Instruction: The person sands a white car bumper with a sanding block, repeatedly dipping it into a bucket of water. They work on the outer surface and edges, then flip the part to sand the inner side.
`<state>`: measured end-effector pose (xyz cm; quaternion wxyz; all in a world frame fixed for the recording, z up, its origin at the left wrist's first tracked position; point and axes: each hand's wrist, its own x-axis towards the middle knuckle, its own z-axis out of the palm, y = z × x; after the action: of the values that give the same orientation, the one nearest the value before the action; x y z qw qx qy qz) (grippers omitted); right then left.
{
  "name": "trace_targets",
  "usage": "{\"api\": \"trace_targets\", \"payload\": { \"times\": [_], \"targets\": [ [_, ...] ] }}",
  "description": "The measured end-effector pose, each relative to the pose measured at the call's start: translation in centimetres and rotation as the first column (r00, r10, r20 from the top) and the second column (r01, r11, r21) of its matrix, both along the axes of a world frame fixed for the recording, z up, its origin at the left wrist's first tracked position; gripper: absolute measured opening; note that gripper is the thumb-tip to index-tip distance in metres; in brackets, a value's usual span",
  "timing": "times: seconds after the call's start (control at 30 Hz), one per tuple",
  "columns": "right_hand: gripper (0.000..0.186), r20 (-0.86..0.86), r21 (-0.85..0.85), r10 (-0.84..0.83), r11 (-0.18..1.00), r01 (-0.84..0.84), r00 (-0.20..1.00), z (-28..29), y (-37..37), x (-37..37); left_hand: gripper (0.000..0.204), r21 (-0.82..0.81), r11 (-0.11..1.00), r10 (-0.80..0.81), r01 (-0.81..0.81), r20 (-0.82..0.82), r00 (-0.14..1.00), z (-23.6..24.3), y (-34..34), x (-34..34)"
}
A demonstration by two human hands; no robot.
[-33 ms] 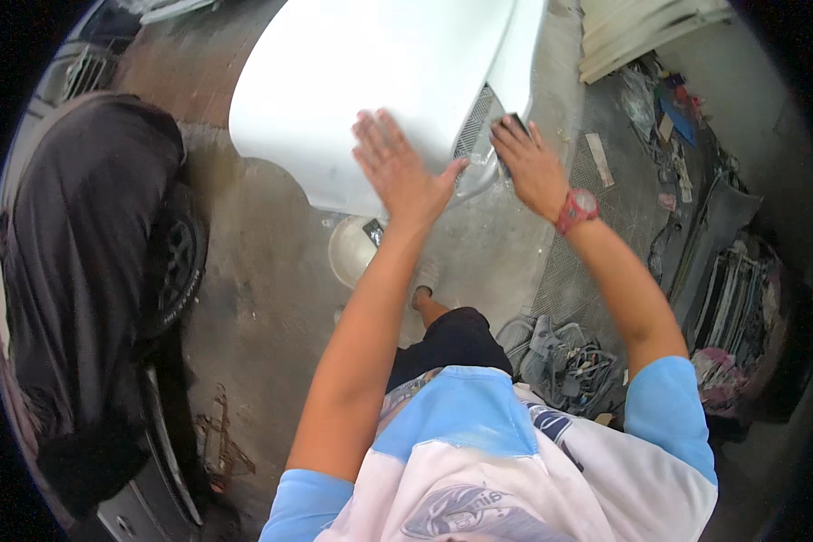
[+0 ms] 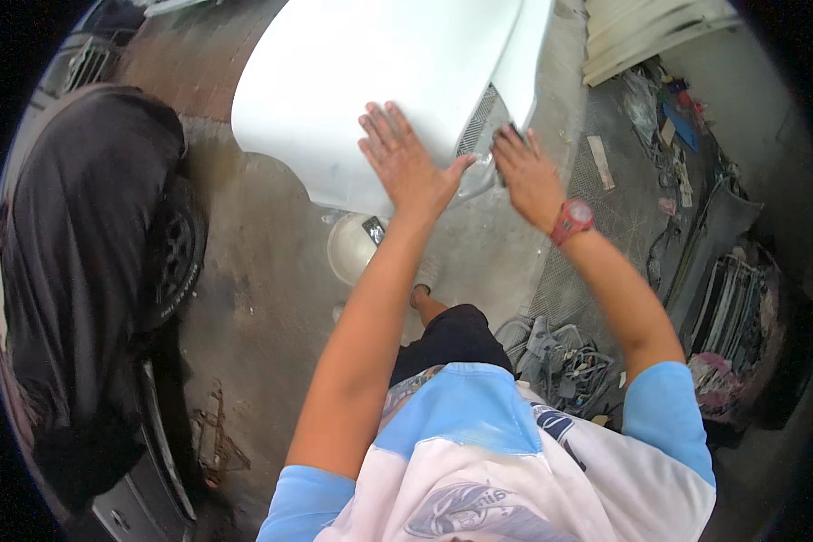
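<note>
A large white car body panel [image 2: 361,81] fills the top middle, with a gap along its right side. My left hand [image 2: 406,167] lies flat on its near part, fingers spread, thumb reaching to the edge of the gap. On the narrow right-hand strip of the panel, my right hand [image 2: 525,172] curls over a small dark sanding block [image 2: 515,132]. Most of that block is hidden under the fingers, and the hand is somewhat blurred. A red watch [image 2: 575,219] is on my right wrist.
Below the panel stands a white bucket [image 2: 348,253] with a dark object at its rim. A black-covered vehicle [image 2: 90,244] stands at left, near rusty metal parts [image 2: 217,443]. Grey scrap parts [image 2: 564,361] lie right of my legs; more clutter [image 2: 677,126] lines the right wall.
My right hand has shifted slightly nearer to me along the panel's edge, and less of the sanding block shows. My left hand stays flat on the panel.
</note>
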<state>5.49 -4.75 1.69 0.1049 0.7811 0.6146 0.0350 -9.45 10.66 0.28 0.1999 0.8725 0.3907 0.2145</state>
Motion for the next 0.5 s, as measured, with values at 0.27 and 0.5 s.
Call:
{"api": "trace_targets", "payload": {
  "times": [0.27,0.5],
  "targets": [
    [0.046,-0.069,-0.170,0.278,0.943,-0.286,0.958,3.8,0.9,0.5,0.150,-0.077,0.997,-0.009,-0.001,-0.139,0.990,-0.8,1.2,1.8],
    [0.050,0.037,-0.299,0.368,0.891,-0.341,0.929,-2.3,0.5,-3.0,0.151,-0.087,0.996,0.009,-0.024,-0.166,0.986,-0.5,1.5,2.2]
  ]
}}
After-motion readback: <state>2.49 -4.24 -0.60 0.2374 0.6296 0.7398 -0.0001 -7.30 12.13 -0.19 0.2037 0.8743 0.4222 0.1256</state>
